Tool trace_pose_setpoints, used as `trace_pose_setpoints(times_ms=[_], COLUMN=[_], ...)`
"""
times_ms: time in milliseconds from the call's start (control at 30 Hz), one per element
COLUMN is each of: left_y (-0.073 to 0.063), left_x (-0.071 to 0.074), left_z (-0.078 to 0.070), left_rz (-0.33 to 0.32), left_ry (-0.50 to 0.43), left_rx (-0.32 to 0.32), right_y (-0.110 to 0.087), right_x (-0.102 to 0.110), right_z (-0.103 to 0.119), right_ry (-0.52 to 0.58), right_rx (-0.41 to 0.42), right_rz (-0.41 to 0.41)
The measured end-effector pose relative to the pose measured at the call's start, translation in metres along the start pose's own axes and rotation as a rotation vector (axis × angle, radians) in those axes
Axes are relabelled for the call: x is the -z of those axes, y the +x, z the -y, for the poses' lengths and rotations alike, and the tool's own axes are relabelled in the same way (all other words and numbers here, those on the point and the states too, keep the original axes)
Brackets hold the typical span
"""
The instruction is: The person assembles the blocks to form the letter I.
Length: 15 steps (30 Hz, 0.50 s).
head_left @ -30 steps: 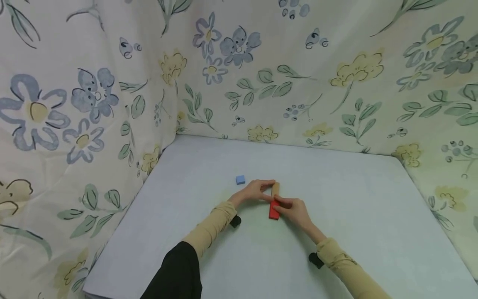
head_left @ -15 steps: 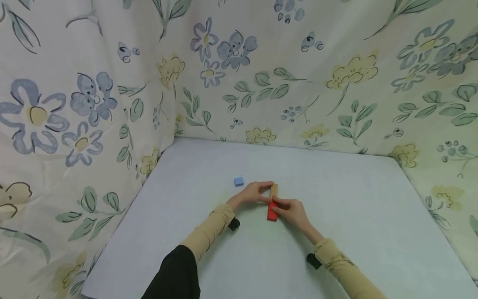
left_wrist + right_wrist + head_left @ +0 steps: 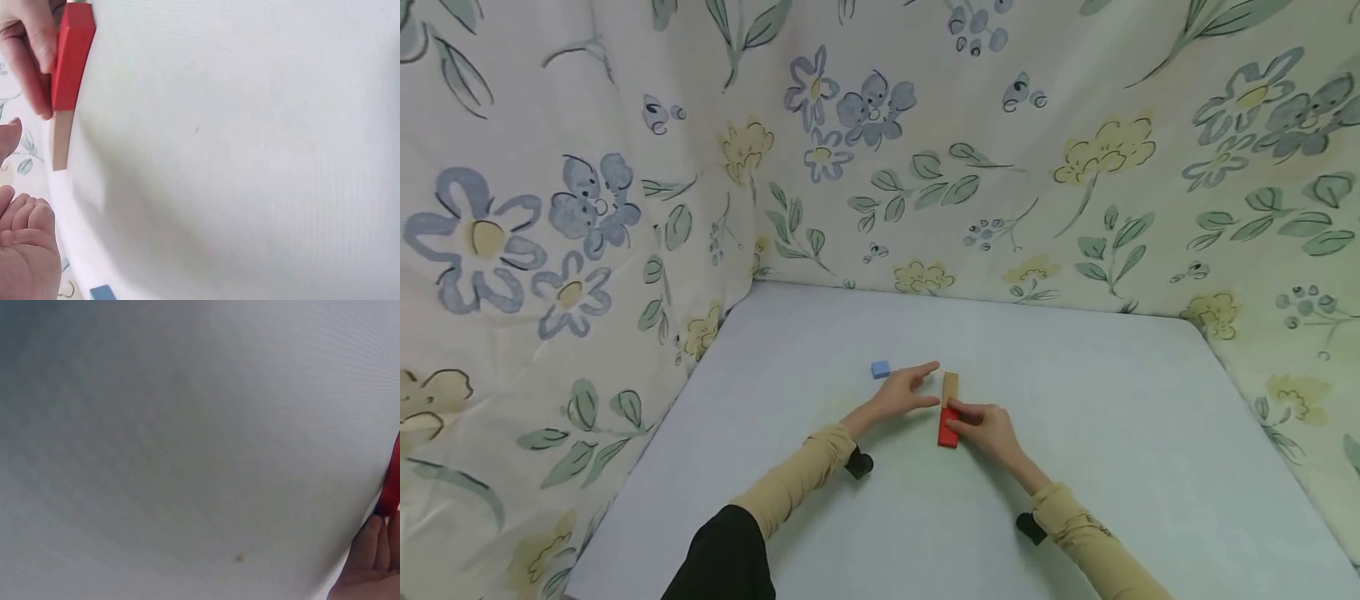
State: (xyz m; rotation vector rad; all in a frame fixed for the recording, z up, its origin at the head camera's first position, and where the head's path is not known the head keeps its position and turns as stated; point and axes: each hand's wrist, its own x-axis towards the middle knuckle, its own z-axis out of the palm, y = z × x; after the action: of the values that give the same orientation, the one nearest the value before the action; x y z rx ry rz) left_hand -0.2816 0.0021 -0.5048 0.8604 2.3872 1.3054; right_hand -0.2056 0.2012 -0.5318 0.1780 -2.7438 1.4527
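Observation:
A red block (image 3: 947,438) and a plain wooden block (image 3: 951,385) lie end to end on the white table, in one line pointing away from me. My right hand (image 3: 996,432) holds the red block from the right side with thumb and fingers. To the left of the wooden block is my left hand (image 3: 897,397), thumb and fingers spread and holding nothing. In the left wrist view the red block (image 3: 74,59) meets the wooden block (image 3: 62,140) at its end. Just behind the left hand sits a small blue block (image 3: 880,369).
The white table (image 3: 1112,400) spreads around the hands. A flower-patterned cloth (image 3: 970,192) hangs along its back and sides. Black wrist cameras sit under both wrists, close over the table.
My left hand has let go of the wooden block and drawn back to the left, its fingers spreading. The right hand stays at the red block.

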Motion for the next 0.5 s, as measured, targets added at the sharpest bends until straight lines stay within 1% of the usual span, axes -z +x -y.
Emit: trace_pose_setpoints(times_ms=[100,200,367,500], left_y=[-0.003,-0.006,-0.008,-0.009], left_x=[0.010,0.021,0.037,0.050], left_z=[-0.003,-0.005,-0.003,-0.004], left_rz=[-0.011,-0.042,-0.103,-0.147], left_ry=[-0.039,-0.053,-0.003,-0.001], left_rx=[0.011,0.015,0.000,0.003], right_y=[0.000,0.000,0.000,-0.001], right_x=[0.000,0.001,0.001,0.001], right_z=[0.000,-0.001,0.000,0.002], right_ry=[-0.006,-0.014,-0.025,-0.013], right_rx=[0.006,0.008,-0.003,-0.005], right_rz=[0.001,0.003,-0.002,0.000])
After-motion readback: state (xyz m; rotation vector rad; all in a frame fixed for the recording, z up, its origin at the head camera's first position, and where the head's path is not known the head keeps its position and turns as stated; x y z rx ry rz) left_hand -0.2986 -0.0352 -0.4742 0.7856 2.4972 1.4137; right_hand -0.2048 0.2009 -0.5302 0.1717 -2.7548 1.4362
